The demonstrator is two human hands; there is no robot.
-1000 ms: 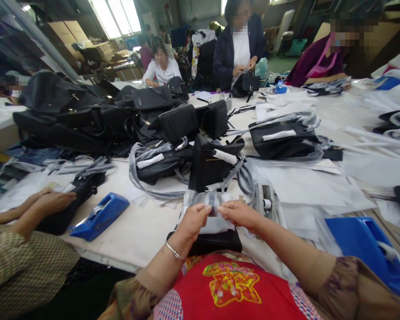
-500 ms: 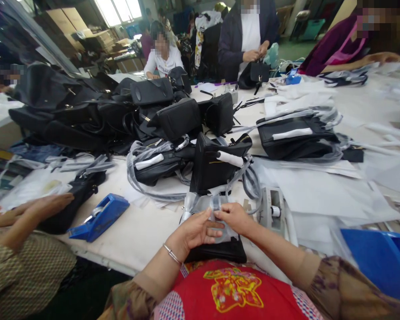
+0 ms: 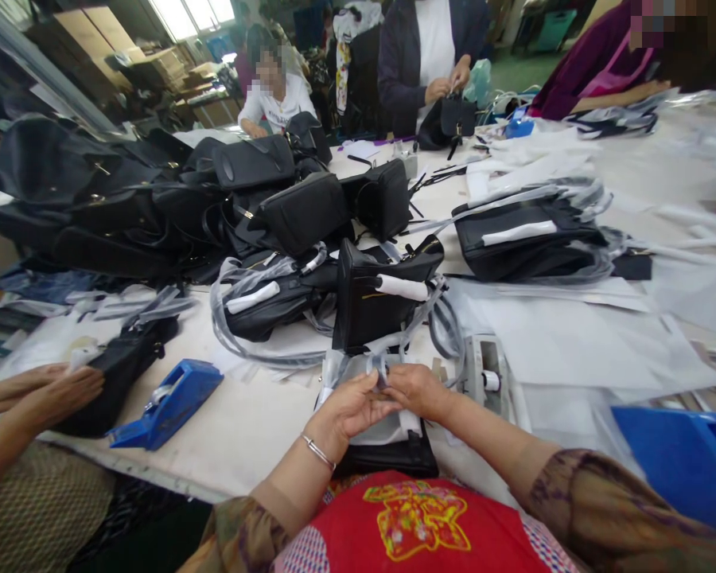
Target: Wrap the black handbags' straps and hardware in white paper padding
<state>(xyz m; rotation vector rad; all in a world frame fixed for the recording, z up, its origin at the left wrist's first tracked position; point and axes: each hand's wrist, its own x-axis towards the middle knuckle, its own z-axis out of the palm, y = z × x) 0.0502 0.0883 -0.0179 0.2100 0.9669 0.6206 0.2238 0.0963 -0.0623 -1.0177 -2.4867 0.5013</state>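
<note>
Both hands meet over a black bag [image 3: 387, 459] at the table's near edge, partly covered by translucent plastic sheeting [image 3: 349, 366]. My left hand [image 3: 355, 407], with a bracelet at the wrist, has its thumb pressed on a plastic-wrapped strap [image 3: 379, 364] and its fingers curled underneath. From the right, my right hand [image 3: 416, 390] pinches the same strap; its fingertips nearly touch the left thumb. The exact grip is partly hidden by the fingers. Just beyond the hands stands a black bag [image 3: 363, 314] with a white-wrapped handle [image 3: 402, 287].
A grey tape dispenser [image 3: 474, 374] stands right of my hands. To the left are a blue tape dispenser [image 3: 170, 403] and a co-worker's hands [image 3: 65, 394] on a black bag. Black bags [image 3: 125, 207] are heaped at the back left; white sheets [image 3: 573, 334] lie right.
The view has shifted slightly. My left hand's fingers have drawn in from spread to curled under the strap, and both hands have come closer together. The co-worker's hands at left have moved along their bag.
</note>
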